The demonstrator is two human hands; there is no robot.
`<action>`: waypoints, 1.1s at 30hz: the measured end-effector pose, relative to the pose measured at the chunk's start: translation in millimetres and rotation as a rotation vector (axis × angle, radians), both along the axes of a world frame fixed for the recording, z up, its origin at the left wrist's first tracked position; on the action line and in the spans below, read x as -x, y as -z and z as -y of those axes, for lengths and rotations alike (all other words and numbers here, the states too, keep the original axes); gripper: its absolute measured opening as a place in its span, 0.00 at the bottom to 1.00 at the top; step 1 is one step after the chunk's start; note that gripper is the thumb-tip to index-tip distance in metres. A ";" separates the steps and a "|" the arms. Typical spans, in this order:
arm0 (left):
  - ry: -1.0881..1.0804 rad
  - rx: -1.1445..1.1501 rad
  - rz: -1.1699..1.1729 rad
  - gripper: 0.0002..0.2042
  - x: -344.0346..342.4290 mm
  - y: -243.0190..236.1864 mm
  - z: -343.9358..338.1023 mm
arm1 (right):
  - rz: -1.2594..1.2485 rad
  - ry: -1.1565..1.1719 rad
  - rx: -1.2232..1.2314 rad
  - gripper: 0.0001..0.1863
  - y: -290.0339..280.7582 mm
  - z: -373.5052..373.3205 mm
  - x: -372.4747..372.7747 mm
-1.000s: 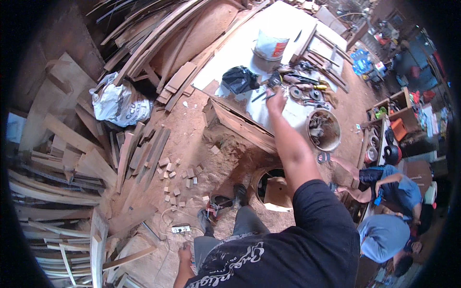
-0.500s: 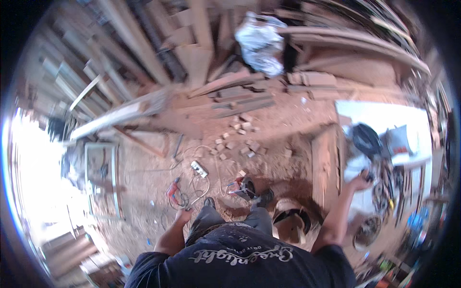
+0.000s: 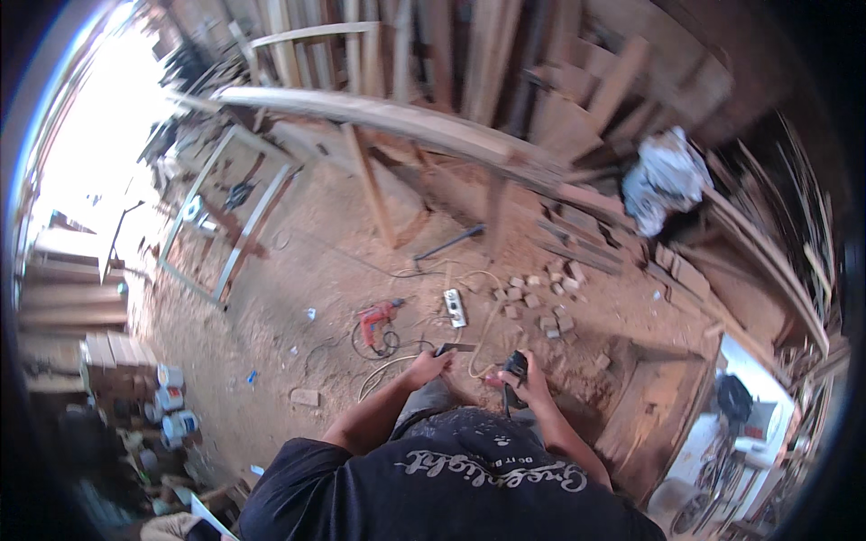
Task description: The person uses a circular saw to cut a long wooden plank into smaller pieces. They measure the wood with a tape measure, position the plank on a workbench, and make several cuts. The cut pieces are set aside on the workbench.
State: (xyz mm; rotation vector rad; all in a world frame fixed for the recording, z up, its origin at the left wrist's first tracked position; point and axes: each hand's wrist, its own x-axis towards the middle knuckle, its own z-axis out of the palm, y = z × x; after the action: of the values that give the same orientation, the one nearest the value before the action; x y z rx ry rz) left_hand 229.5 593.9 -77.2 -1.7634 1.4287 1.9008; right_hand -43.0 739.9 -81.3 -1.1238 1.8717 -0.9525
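My left hand (image 3: 428, 367) is closed on a thin, flat tool with a dark handle (image 3: 441, 350); its narrow end points right. I cannot make out what kind of tool it is. To its right, my right hand (image 3: 532, 386) grips a black object (image 3: 516, 364), perhaps a small power tool, partly hidden by the fingers. Both hands are in front of my body, a short way apart. On the floor ahead lie a red corded drill (image 3: 374, 322) and a white power strip (image 3: 454, 308) with a pale cable.
Small wood blocks (image 3: 550, 302) are scattered ahead right. A long beam (image 3: 388, 115) on legs crosses the far side. A rectangular frame (image 3: 242, 257) lies at left. A wooden box-like piece (image 3: 645, 401) and a white table (image 3: 762, 356) stand at right. Boards lean behind.
My view has turned left. My right hand has come from the white table to in front of my body, holding the black object. My left hand has also moved in, still closed.
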 end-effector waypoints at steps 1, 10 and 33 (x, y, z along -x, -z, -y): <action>-0.062 0.029 -0.096 0.31 -19.9 -12.6 6.7 | -0.073 -0.129 -0.040 0.41 -20.1 36.3 -30.4; -0.575 0.230 -0.429 0.29 -142.7 -119.0 78.7 | -0.214 -0.732 0.107 0.39 -100.6 241.8 -234.7; -0.738 0.096 -0.735 0.30 -384.9 -116.8 360.8 | -0.083 -1.324 0.273 0.17 -56.0 657.2 -392.5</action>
State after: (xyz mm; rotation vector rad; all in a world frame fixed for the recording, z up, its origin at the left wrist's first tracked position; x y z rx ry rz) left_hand 614.4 233.1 39.6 -1.8923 1.0973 3.1573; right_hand 349.6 82.6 -25.3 -2.1167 0.6666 -0.3423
